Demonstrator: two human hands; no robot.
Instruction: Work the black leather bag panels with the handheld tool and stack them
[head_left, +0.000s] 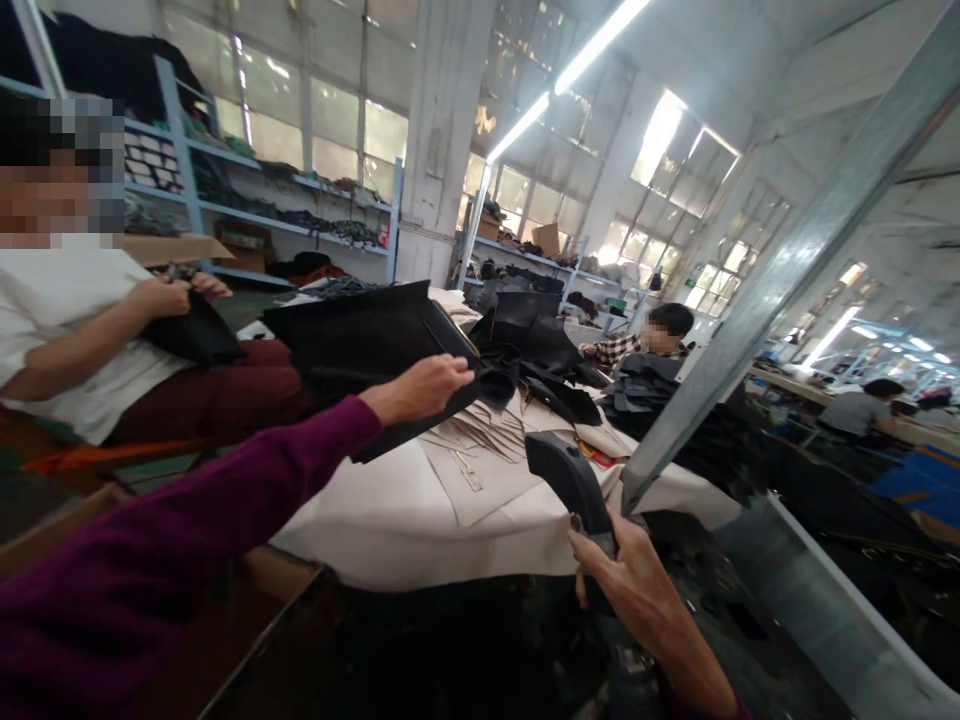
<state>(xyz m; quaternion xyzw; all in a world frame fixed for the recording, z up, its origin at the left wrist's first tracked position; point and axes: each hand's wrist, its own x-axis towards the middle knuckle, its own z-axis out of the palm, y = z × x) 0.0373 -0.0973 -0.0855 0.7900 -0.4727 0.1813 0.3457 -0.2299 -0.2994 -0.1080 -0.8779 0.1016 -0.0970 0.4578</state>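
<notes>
My left hand (420,388), in a purple sleeve, reaches out and grips the edge of a large black leather sheet (367,345) lying over the table. My right hand (626,570) is low at the front, closed round the handle of a black tool (566,480) that points up toward the table edge. Beige cut pieces (480,450) lie fanned out under the black sheet on the pale table cover (390,520).
A person in a white top (67,320) sits at the left handling black material. Piles of black leather (547,350) cover the far table, with another worker (660,335) behind. A slanted metal post (750,330) stands right. Blue shelves (262,200) line the back.
</notes>
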